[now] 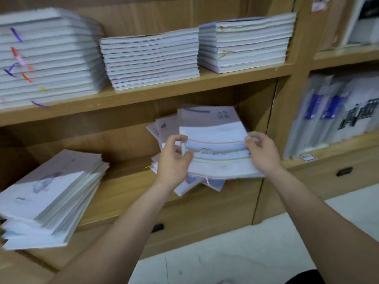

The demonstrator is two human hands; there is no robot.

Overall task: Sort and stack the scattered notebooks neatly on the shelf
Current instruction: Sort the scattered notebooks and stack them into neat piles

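A pale notebook [217, 140] with a mauve top band and a blue-and-gold stripe lies on top of a messy pile of notebooks [184, 187] on the lower wooden shelf [127, 191]. My left hand [174, 158] grips the notebook's left edge, thumb on the cover. Its right edge is pinched by my right hand [262, 154]. More loose notebooks [164, 126] fan out behind and under it. At the shelf's left end a tall stack of notebooks [49, 199] leans and overhangs the front edge.
The upper shelf [143, 95] carries three neat stacks: a tall one with coloured ribbons [47, 58], a middle one [151, 60] and a right one [246, 42]. Packaged stationery [336, 113] fills the right bay. Drawers with black handles [344, 171] sit below; white floor [225, 253] underfoot.
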